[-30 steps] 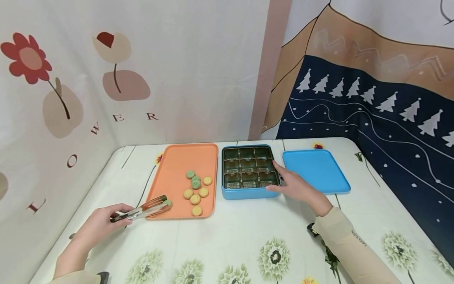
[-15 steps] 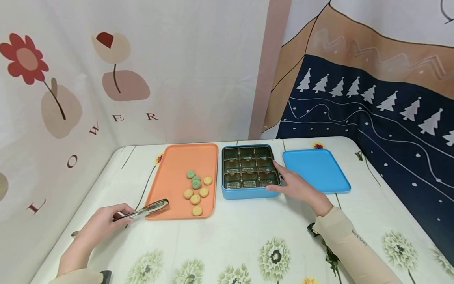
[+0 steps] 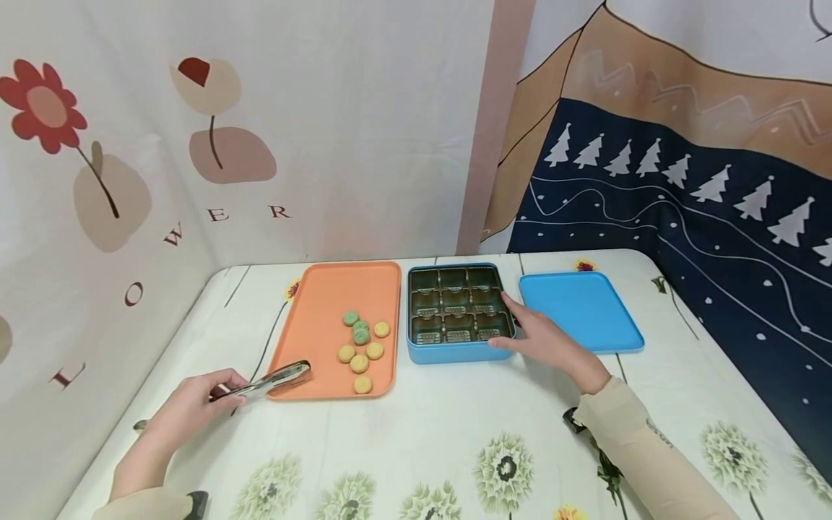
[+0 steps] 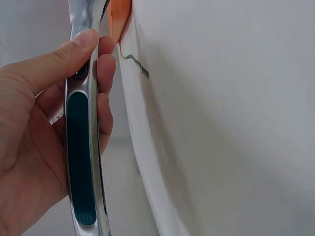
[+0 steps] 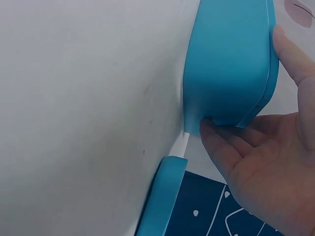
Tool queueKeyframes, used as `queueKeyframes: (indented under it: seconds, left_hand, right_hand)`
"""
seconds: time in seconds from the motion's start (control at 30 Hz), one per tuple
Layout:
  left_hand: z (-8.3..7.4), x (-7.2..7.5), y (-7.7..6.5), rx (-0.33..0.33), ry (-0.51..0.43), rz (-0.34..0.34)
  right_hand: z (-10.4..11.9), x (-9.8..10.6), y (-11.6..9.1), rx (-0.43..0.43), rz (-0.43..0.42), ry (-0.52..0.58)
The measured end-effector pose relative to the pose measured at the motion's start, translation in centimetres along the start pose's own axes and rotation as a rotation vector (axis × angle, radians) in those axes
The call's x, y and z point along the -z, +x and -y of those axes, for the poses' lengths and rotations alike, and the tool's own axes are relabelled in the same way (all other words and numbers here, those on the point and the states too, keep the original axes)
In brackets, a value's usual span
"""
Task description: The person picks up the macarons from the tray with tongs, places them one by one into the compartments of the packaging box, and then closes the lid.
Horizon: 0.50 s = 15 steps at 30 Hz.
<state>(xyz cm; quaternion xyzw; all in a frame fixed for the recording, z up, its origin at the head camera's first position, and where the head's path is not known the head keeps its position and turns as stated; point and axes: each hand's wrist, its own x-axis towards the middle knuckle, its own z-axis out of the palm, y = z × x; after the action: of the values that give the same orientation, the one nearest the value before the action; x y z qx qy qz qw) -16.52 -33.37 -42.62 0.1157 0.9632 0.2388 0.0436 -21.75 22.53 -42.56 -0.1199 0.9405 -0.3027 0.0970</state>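
Note:
My left hand (image 3: 198, 404) grips metal tongs (image 3: 273, 380) with dark green handle inlays, thumb on one side and fingers on the other. The tongs' tips lie over the near left part of an orange tray (image 3: 318, 289); whatever is between them is hidden. To the right on that tray are yellow cookies (image 3: 359, 363) and green cookies (image 3: 351, 318). My right hand (image 3: 542, 338) touches the near right corner of a blue box (image 3: 455, 353), thumb at its front rim, fingers against its side. A dark insert (image 3: 455, 297) with several square compartments sits in the box.
A flat blue lid (image 3: 578, 310) lies right of the box. Beneath everything is a flower-printed tablecloth (image 3: 422, 433). Printed curtains (image 3: 364, 130) close off the back and both sides.
The left hand has turned the tongs, so they now show edge-on. A green cookie seen at their tips one second ago is out of sight. The right hand and box stay in place.

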Motion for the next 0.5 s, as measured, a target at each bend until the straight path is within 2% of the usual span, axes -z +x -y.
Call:
queueKeyframes:
  seconds: [0.33,0.5]
  left_hand:
    - [-0.31,0.34,0.35,0.044,-0.005,0.029]
    - [-0.62,0.42,0.47,0.037,-0.004,0.020]
  right_hand:
    - [-0.01,0.04,0.08,0.018,-0.020,-0.011]
    - [-0.08,-0.09,0.06,0.022,-0.027,-0.015]
